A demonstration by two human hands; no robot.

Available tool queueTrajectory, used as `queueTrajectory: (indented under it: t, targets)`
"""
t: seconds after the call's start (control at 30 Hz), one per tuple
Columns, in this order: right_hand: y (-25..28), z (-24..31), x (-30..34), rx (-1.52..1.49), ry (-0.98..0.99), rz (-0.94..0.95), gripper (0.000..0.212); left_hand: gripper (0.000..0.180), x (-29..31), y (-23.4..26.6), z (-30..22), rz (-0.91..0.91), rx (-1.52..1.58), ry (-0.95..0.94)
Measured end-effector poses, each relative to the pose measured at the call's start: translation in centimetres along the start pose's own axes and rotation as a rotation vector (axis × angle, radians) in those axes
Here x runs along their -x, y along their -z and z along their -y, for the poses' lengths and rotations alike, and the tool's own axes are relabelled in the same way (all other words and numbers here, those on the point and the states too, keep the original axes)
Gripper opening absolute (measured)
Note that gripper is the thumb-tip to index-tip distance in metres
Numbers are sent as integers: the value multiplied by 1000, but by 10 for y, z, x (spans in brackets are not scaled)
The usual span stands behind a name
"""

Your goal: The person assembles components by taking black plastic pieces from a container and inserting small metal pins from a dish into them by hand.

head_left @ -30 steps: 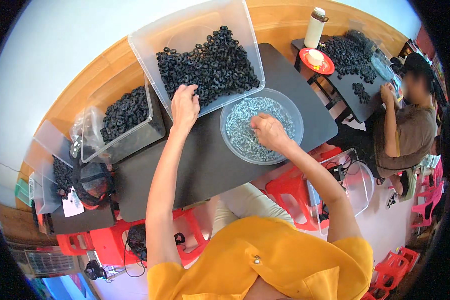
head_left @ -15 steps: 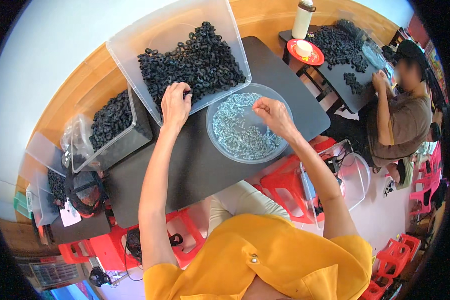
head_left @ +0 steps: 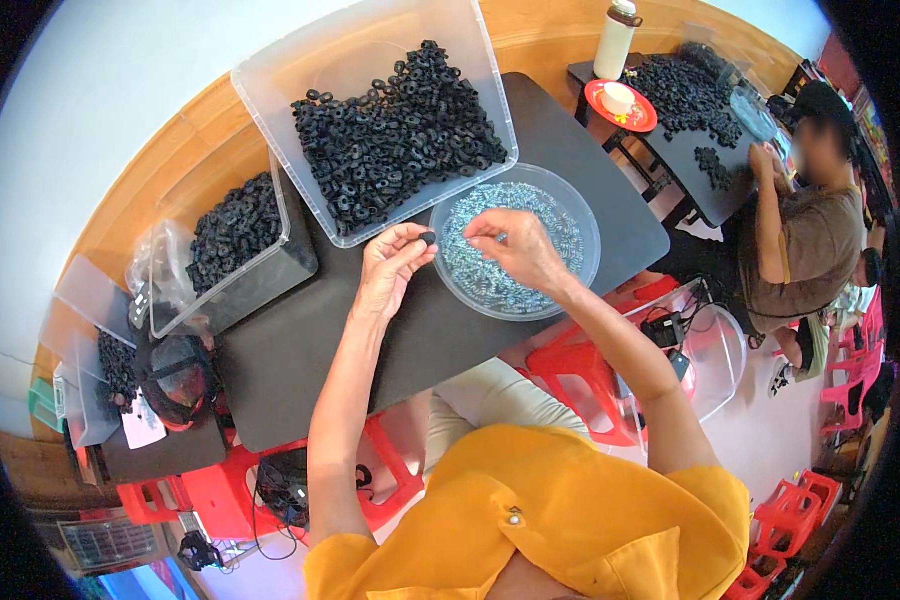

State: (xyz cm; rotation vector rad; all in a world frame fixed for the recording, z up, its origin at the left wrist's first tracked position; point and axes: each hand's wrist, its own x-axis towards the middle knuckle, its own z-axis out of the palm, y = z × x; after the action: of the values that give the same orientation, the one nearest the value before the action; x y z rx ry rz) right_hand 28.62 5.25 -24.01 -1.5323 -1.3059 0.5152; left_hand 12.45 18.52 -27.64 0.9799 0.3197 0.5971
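Between the thumb and fingers of my left hand (head_left: 394, 268) is a small black plastic piece (head_left: 428, 238), held just in front of a clear bin (head_left: 375, 228) heaped with black ring-like pieces (head_left: 395, 130). My right hand (head_left: 518, 248) is over a round clear tub (head_left: 592, 262) of small shiny metal parts (head_left: 505, 290). Its thumb and fingertips are pinched together, pointing toward the black piece but apart from it. Whatever lies between those fingertips is too small to make out.
Left of the bin, a second clear bin (head_left: 305, 262) holds more black pieces. All stand on a dark table (head_left: 320, 350). At the right, another person (head_left: 805, 235) sits at a table with a black heap (head_left: 685, 95), a bottle (head_left: 616, 40) and a red plate (head_left: 642, 115). Red stools (head_left: 590, 385) stand below.
My left hand has come out of the bin toward me with a black piece. My right hand has moved slightly left and down, bringing the two hands closer together.
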Motion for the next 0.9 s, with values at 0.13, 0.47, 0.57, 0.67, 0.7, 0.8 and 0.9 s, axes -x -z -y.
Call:
queueTrajectory:
  t: [0.13, 0.47, 0.57, 0.67, 0.7, 0.8, 0.9]
  targets:
    - [-14, 16, -7, 73, 27, 23, 13, 15, 5, 8, 5, -4, 38, 14]
    - [-26, 18, -11, 133, 9, 16, 11, 15, 13, 11, 1, -112, -128, -92]
    - [-34, 19, -15, 110, 62, -4, 10, 18, 11, 12, 6, -99, -232, -207]
    - [-40, 17, -18, 225, 147, -4, 9, 23, 10, 17, 10, -109, -379, -234]
    - [-41, 16, -18, 226, 147, -5, 9, 23, 10, 17, 11, -107, -379, -234]
    - [-44, 11, -18, 252, 234, -43, 8, 23, 9, 14, 12, -81, -397, -232]
    - [-44, 9, -19, 293, 286, -54, 9, 22, 9, 11, 12, -69, -393, -227]
